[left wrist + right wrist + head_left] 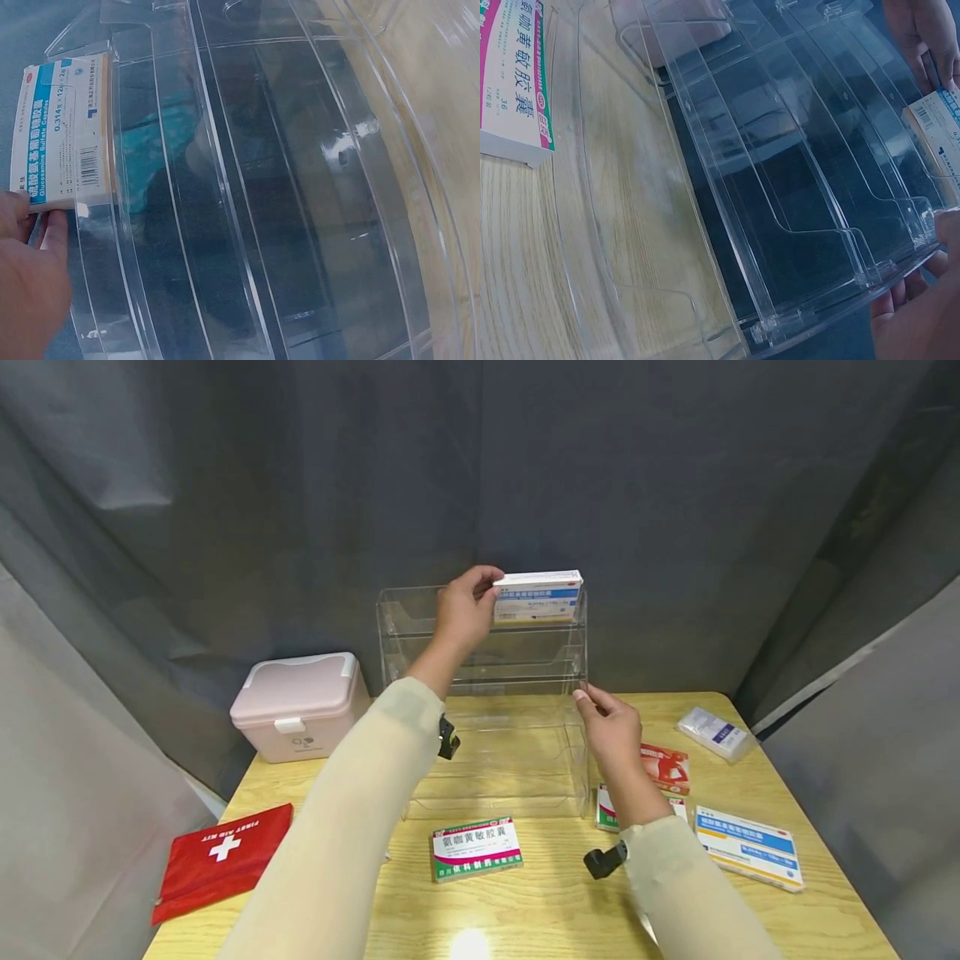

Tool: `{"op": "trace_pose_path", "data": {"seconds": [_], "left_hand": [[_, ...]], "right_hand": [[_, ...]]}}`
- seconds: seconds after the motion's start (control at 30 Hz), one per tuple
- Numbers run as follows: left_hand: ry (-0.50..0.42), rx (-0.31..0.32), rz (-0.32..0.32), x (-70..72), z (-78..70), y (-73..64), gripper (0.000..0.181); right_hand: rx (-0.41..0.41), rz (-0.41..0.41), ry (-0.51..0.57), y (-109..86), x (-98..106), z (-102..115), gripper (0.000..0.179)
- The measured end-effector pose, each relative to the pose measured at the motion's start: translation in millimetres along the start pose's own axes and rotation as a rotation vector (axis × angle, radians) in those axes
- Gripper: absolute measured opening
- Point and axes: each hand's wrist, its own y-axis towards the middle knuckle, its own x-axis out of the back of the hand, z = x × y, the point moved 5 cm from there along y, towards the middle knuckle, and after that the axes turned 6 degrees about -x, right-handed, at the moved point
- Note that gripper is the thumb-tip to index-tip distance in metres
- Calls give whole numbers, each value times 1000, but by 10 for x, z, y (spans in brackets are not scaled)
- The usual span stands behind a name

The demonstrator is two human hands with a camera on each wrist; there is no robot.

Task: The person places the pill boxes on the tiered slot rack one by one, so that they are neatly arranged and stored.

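A clear plastic tiered rack [502, 714] stands upright on the table. In its top tier, at the right end, sits a white, blue and yellow medicine box [537, 599]. My left hand [467, 608] pinches the left end of that box between thumb and fingers; the left wrist view shows the box [64, 135] behind the tier's clear front. Lower down, my right hand [611, 727] grips the right side edge of the rack, thumb on one face and fingers on the other, as the right wrist view also shows.
A green and white medicine box [477, 850] lies before the rack. To the right are another green box [606, 807], a red box [666, 768], a blue-white box [750, 847] and a clear-wrapped pack [714, 732]. Leftward are a pink case [300, 706] and red first aid pouch [222, 862].
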Motion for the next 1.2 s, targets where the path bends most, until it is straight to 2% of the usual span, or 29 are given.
{"op": "trace_pose_path", "data": {"seconds": [0.1,0.2,0.33,0.43,0.53,0.57,0.67,0.73,0.93,1.07,1.2], "left_hand": [[-3,-1,1,15,8,3,24],[-51,-13,-10,49,10,-10,35],[-144,-50,-25,123,30,-156,53],[-129,-90,-51,221,83,-417,52],[-55,-101,-91,376,180,-799,43],[-39,-97,-104,431,220,-939,39],[27,-56,-94,585,385,-1364,32],[91,-37,-58,683,521,-1625,29],[350,35,213,1012,949,-2347,35],[439,159,348,1298,1248,-2774,49],[462,285,445,1546,1508,-3071,60]], "right_hand": [[-7,6,10,-1,-10,-6,48],[-7,11,18,10,-10,-10,48],[-5,14,13,22,2,-15,49],[-6,21,4,20,4,-17,49],[-8,35,2,21,-18,-12,50],[-8,38,2,21,-25,-8,50],[-8,46,3,33,-38,8,50],[-5,49,1,44,-46,16,51],[-11,55,-13,46,-57,1,52],[-15,62,-2,36,-59,-11,52],[-6,72,7,50,-41,-2,55]]}}
